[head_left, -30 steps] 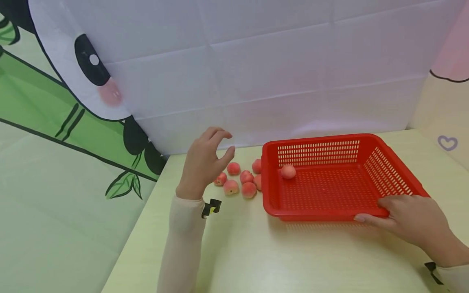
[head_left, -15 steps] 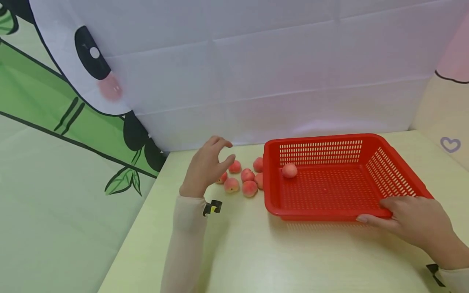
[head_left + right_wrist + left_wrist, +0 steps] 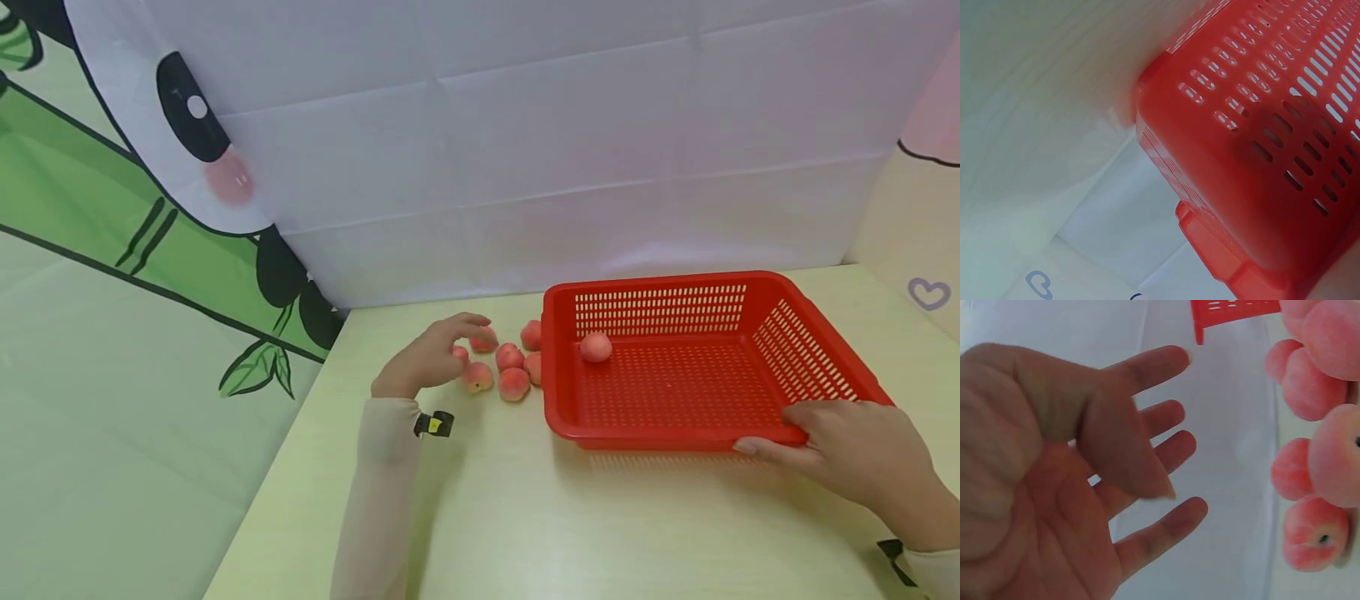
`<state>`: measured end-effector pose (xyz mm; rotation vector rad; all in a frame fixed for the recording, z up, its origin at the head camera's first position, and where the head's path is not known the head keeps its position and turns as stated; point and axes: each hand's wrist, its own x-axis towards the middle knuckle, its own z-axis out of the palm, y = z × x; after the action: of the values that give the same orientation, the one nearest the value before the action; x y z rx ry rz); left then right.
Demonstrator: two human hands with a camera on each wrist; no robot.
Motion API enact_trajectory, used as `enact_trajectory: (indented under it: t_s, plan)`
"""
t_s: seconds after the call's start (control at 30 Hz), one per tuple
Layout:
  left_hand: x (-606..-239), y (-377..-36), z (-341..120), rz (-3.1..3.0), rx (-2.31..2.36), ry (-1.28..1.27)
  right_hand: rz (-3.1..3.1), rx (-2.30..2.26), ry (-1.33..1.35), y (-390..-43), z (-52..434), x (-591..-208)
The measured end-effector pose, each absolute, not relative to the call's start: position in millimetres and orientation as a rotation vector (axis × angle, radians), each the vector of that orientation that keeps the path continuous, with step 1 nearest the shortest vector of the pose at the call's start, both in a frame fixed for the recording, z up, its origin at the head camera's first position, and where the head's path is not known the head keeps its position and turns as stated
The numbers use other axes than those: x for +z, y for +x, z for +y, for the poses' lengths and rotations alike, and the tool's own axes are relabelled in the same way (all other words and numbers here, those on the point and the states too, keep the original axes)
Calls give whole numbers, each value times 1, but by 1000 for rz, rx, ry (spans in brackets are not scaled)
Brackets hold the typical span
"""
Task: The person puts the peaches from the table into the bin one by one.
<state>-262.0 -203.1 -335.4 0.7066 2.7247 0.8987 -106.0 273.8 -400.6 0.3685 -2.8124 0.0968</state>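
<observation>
My left hand (image 3: 429, 357) hovers at the left of a cluster of several pink-red peaches (image 3: 513, 384), partly covering some of them in the head view. Its fingers are loosely bent with nothing between them, as the left wrist view shows, where the peaches (image 3: 1314, 534) lie at the right, apart from the fingertips. A red plastic basket (image 3: 675, 440) with slotted walls stands right of the cluster. One peach (image 3: 596, 347) sits inside it at the left. My right hand (image 3: 862, 458) grips the basket's near right rim, thumb outside, fingers over the edge and partly hidden.
Everything stands on a pale yellow table (image 3: 525, 517). A white cloth backdrop (image 3: 555, 167) hangs right behind it, with a printed green and black cartoon panel on the left. The basket's left wall is close against the nearest peaches.
My left hand has come down toward the peaches at the left of the cluster. The right hand keeps its hold on the basket. The whole head view shifts slightly.
</observation>
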Motion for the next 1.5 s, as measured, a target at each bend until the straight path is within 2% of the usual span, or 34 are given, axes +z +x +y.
enact_trajectory:
  t_s: [0.3,0.9,1.23,1.5]
  plan:
    - [-360,-271,-205,2596,913,748,-2762,101,388,-105,275,-402]
    - [-369,-271,-201,2611,653,601,-2681,139,426,-106,276,-405]
    - [-376,-268,-192,2622,632,302,-2772,99,389,-105,274,-404]
    - [-379,-266,-186,2611,625,239,-2822,77,360,-108,275,-402]
